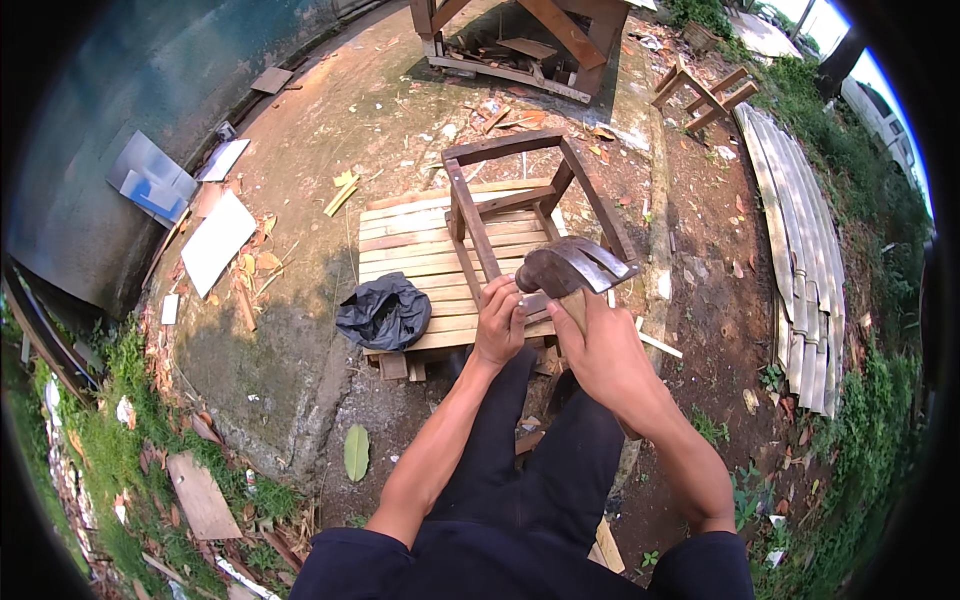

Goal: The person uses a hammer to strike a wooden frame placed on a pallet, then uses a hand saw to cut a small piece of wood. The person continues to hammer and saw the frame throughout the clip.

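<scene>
My right grip [600, 345] is closed tight around a claw hammer [572, 270], raised just over the wooden frame [478, 235]. My left grip [499, 322] is wrapped around the frame's near leg. The frame stands on a slatted pallet [410, 235], beside a black bag [385, 312].

The location is an outdoor carpentry yard on bare earth and concrete, bordered by grass. Indicators: a slatted wooden pallet [420, 240] serving as worktop, a dark wooden frame [520, 200] standing on it, scattered offcuts and wood chips [345, 190], and a second frame [705, 95] lying near the grass. Stacked corrugated sheets [805, 270] lie along the right edge, and a timber structure [520, 40] stands beyond.
</scene>
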The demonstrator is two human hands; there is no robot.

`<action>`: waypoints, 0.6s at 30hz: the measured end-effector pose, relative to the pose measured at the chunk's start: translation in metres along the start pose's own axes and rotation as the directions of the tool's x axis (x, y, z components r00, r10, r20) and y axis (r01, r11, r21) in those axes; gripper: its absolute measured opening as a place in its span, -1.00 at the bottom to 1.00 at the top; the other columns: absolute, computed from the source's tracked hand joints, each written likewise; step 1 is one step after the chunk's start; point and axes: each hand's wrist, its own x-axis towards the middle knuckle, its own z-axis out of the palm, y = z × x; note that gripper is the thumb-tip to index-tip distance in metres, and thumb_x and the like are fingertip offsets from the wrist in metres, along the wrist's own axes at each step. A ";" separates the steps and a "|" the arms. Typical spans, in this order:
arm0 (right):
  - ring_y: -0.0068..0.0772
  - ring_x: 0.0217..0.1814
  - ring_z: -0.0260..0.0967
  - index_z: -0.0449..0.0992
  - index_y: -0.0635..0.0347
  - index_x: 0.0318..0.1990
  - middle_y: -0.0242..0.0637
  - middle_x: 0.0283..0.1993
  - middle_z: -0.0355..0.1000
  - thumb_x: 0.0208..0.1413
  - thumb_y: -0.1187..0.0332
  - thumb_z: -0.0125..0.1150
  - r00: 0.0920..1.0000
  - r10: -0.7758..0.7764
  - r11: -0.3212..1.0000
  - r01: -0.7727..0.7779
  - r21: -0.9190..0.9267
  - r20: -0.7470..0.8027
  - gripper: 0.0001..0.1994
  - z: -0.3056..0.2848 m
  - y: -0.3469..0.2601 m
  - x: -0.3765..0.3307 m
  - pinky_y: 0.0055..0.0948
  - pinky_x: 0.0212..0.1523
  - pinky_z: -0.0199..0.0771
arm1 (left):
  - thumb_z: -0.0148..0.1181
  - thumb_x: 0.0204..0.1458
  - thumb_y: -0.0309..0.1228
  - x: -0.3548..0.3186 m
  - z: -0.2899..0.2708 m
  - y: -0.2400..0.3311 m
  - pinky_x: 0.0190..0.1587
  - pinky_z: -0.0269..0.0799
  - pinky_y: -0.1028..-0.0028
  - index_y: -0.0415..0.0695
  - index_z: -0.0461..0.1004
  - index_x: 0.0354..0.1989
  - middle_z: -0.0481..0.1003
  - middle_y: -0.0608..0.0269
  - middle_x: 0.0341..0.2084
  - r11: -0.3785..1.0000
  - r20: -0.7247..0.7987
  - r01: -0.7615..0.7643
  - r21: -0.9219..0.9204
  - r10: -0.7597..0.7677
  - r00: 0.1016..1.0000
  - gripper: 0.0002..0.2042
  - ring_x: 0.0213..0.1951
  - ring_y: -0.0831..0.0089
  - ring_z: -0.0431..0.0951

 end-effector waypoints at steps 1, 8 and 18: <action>0.27 -0.40 0.47 0.42 0.44 -0.12 0.23 -0.48 0.44 0.27 0.32 0.14 0.971 -0.175 0.984 0.177 -0.001 -0.164 -0.73 -0.005 0.000 -0.002 -0.02 -0.43 0.37 | 0.03 0.24 -0.41 0.000 -0.001 0.002 0.14 0.34 0.17 -0.28 0.50 -0.21 0.50 0.03 -0.16 1.000 0.007 0.008 0.008 -0.008 1.000 -0.81 0.11 0.01 0.41; -0.50 -0.66 0.30 0.42 0.33 -0.21 -0.33 -0.63 0.35 0.34 0.24 0.10 0.915 -0.100 0.984 0.149 0.097 -0.392 -0.74 -0.056 0.019 -0.032 -0.39 -0.61 0.25 | 0.11 -0.13 -0.45 0.039 -0.078 0.006 0.38 0.05 0.07 -0.18 0.48 -0.03 0.49 0.14 0.05 0.966 0.519 -0.151 0.208 0.022 0.855 -0.60 0.32 0.18 0.29; -0.69 -0.73 0.14 0.29 0.19 -0.26 -0.48 -0.62 0.19 0.40 0.12 -0.03 0.907 0.409 0.723 -0.256 0.642 -0.098 -0.69 -0.029 0.100 -0.061 -0.56 -0.74 0.17 | 0.35 -0.34 -0.27 0.193 -0.046 -0.066 -0.42 0.42 0.10 -0.12 0.42 -0.54 0.49 0.11 -0.65 0.734 0.994 -0.676 -0.064 -0.011 -0.106 -0.73 -0.48 0.01 0.56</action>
